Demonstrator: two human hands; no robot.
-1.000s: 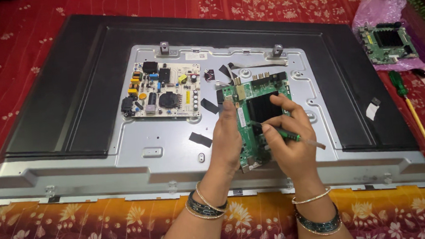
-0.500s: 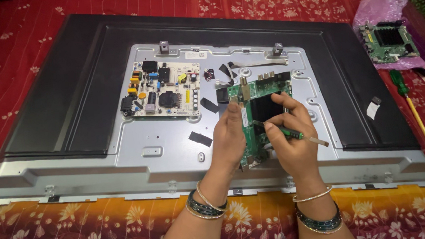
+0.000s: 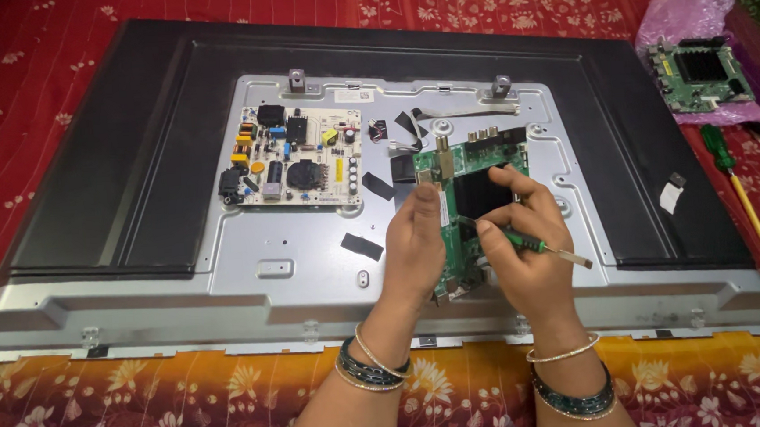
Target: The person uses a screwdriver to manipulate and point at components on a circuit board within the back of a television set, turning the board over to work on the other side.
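A flat television (image 3: 114, 186) lies face down with its back cover off, showing a grey metal chassis (image 3: 312, 253). My left hand (image 3: 417, 238) grips the left edge of a green circuit board (image 3: 473, 159) with a black heat sink, on the chassis' right half. My right hand (image 3: 522, 240) rests on the same board and holds a thin green-handled tool (image 3: 545, 247) whose metal end sticks out to the right. A white power board (image 3: 293, 157) with several coloured components is fixed to the chassis at the left.
A second green circuit board (image 3: 701, 75) lies on a pink plastic bag (image 3: 680, 15) at the far right. A long green-handled screwdriver (image 3: 745, 209) lies along the right edge. Red and orange flowered cloth (image 3: 146, 412) covers the surface under the television.
Both hands have stayed on the green board. My right hand has turned a little, so the thin tool now points out further to the right.
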